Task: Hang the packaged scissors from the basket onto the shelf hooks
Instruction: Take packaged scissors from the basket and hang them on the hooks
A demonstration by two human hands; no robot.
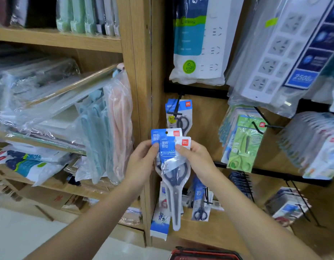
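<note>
Both hands sit just below the hook, which carries one hung pack. My left hand pinches the rear pack at its blue header, thumb in front. My right hand pinches the front pack likewise. The two packs overlap. The basket lies well below the hook.

Packaged power strips hang at upper right, while plastic-wrapped folders lean on the left-hand wooden shelving.
</note>
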